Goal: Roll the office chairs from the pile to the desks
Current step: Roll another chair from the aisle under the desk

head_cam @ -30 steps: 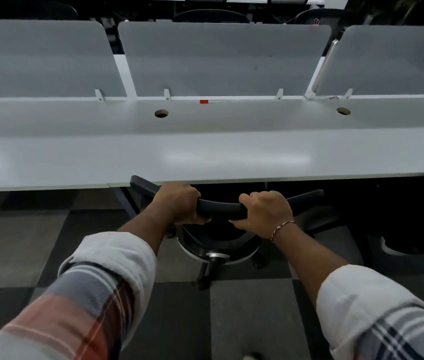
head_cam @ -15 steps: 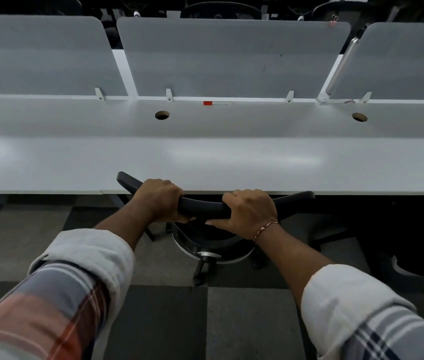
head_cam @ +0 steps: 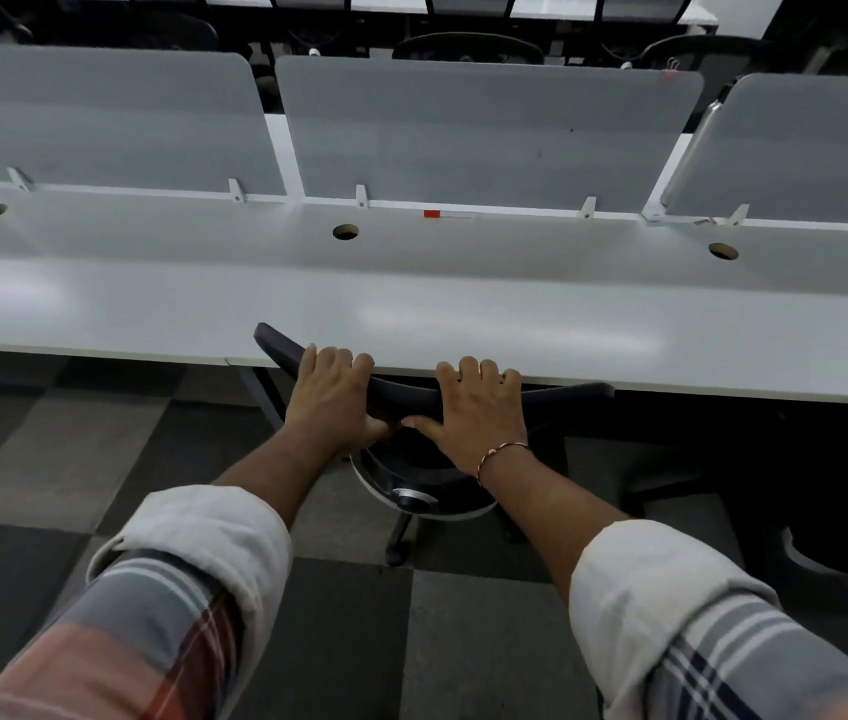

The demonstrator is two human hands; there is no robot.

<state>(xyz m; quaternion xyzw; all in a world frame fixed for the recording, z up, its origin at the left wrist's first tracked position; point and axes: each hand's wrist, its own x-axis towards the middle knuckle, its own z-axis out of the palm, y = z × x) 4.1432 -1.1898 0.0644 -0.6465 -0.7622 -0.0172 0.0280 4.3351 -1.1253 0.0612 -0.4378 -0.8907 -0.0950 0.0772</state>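
Office chair (head_cam: 570, 393): one, black. Its curved backrest top lies against the near edge of the table, the left tip showing over the tabletop. The seat is hidden beneath. The column, the pale-rimmed underside and one visible caster stand on the floor near the person.
Left grip (head_cam: 330, 397): one bare hand on the left part of the backrest top. The fingers are bent over the rail's far edge with the thumb tucked under the near side, so it holds the rail.
Right grip (head_cam: 473, 407): one bare hand just right of the first, well short of the rail's right end. The fingers are curled over the top and the thumb is stretched left along the near face, almost meeting the other thumb. It also holds the rail.
Bracelet (head_cam: 502, 450): one thin band on the right wrist.
Sleeves (head_cam: 193, 537): two, plaid, with the cuffs rolled back to pale lining.
Table (head_cam: 463, 314): one long white top running from left to right.
Cable holes (head_cam: 345, 231): three round ones, spaced along the far part of the tabletop.
Divider panels (head_cam: 484, 132): three, grey, upright along the table's far edge.
Red marker (head_cam: 432, 214): one small tag at the foot of the middle panel.
Floor (head_cam: 47, 459): carpet tiles in light and dark grey checks.
Far chairs (head_cam: 468, 44): dark backs beyond the panels; the number cannot be told.
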